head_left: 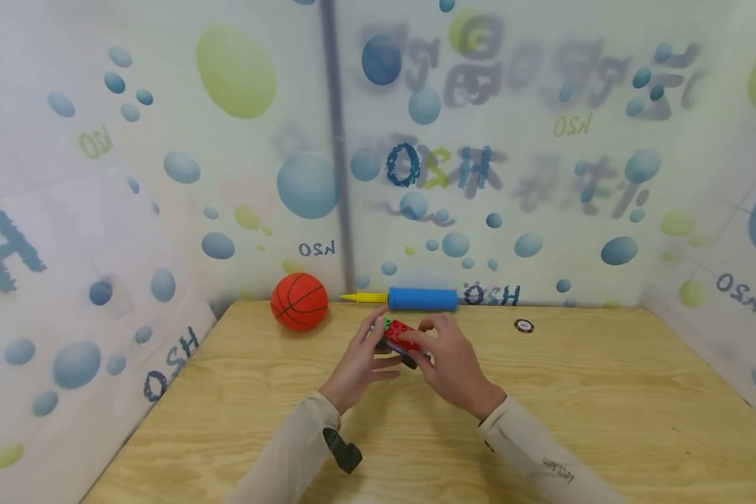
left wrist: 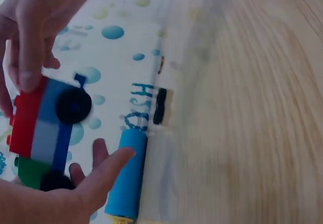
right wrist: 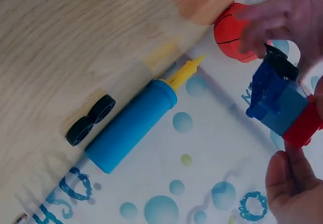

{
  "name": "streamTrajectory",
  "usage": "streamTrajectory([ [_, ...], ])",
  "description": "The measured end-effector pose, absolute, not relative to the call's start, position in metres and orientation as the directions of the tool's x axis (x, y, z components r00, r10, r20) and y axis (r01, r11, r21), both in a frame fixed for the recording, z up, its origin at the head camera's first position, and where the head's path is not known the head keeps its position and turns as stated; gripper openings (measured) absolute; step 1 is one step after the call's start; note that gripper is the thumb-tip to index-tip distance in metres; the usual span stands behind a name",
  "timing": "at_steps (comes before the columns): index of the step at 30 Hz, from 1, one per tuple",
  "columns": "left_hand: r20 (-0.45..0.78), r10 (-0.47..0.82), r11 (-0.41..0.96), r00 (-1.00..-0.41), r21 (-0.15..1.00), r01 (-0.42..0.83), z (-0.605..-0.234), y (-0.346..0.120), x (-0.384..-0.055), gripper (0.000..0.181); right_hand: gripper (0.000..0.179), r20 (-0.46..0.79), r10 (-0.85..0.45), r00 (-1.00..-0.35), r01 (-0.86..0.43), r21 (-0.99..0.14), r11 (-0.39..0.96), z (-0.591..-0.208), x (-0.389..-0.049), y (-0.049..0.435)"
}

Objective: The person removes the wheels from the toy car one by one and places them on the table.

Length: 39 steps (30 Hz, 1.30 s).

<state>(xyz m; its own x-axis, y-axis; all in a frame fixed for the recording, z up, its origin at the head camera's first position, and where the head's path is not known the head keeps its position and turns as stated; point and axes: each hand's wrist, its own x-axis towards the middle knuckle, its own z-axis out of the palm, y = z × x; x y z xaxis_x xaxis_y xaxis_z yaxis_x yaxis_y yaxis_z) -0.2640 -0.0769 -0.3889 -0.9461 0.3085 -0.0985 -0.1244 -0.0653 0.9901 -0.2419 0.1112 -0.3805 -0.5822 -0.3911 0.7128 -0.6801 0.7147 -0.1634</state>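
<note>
Car (head_left: pixel 400 334): seven o'clock from pump (head_left: pixel 423 299), seemingly mid-assembly.
Right hand (head_left: pixel 451 358): pinching its red brick (left wrist: pixel 28 120).
Left hand (head_left: pixel 358 362): fingers extended; contact unclear.
Loose wheels (right wrist: pixel 81 130): beside pump; fitting probably calls for freeing one hand.

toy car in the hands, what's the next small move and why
Probably lower the toy car onto the tabletop, black wheels down: it is held up in the air, the right hand pinches its red block on top, and the left hand, fingers fairly straight by the green block, seems to grip little.
</note>
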Motion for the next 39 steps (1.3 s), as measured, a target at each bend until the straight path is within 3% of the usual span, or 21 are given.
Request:
streamTrajectory([
  [4, -0.102, 0.357, 0.065, -0.928, 0.994, -0.084, -0.39, -0.082, -0.263, 0.061, 0.029, 0.652, -0.343, -0.676, -0.663, -0.335, 0.67, -0.376, -0.243, 0.118],
  [7, -0.004, 0.351, 0.254, -0.936, 0.963, 0.091, -0.392, -0.083, -0.26, 0.056, 0.035, 0.581, -0.343, -0.738, -0.64, -0.443, 0.628, -0.373, -0.244, 0.124],
  [11, 0.192, 0.318, 0.474, -0.928, 0.816, 0.331, -0.395, -0.083, -0.253, 0.052, 0.042, 0.506, -0.35, -0.788, -0.609, -0.56, 0.562, -0.37, -0.245, 0.131],
  [15, 0.321, 0.396, 0.497, -0.86, 0.713, 0.495, -0.393, -0.087, -0.251, 0.049, 0.042, 0.431, -0.37, -0.823, -0.567, -0.66, 0.493, -0.367, -0.247, 0.134],
  [18, 0.337, 0.493, 0.447, -0.802, 0.693, 0.566, -0.389, -0.088, -0.254, 0.049, 0.04, 0.384, -0.386, -0.839, -0.533, -0.723, 0.44, -0.363, -0.247, 0.136],
  [25, 0.261, 0.617, 0.34, -0.742, 0.763, 0.551, -0.381, -0.088, -0.257, 0.05, 0.039, 0.3, -0.446, -0.843, -0.476, -0.802, 0.36, -0.356, -0.248, 0.141],
  [39, 0.132, 0.668, 0.302, -0.732, 0.851, 0.43, -0.382, -0.089, -0.258, 0.051, 0.042, 0.212, -0.468, -0.858, -0.396, -0.853, 0.34, -0.36, -0.253, 0.139],
])
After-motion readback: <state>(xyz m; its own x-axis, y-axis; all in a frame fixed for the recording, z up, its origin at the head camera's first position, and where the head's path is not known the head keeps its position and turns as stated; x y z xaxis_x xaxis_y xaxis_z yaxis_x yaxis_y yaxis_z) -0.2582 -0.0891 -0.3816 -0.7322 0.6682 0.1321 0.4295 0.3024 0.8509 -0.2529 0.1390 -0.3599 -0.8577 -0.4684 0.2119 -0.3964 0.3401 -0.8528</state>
